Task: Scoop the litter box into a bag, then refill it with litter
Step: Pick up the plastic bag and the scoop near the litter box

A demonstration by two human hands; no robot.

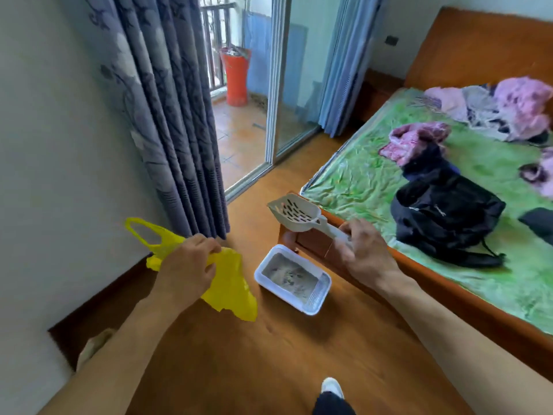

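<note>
White litter box (pixel 320 298) on floor with grey litter inside; slotted white scoop (pixel 294 212) held above it, crumpled yellow bag (pixel 230 283) to its left.

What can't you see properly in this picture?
Head view only:
- Inside the yellow bag: crumpled in the left hand, so its mouth is hidden.
- Scoop handle: wrapped by the right hand.
- Clumps in the litter box: too small to tell.
- Shoe: partly cut off.
</note>
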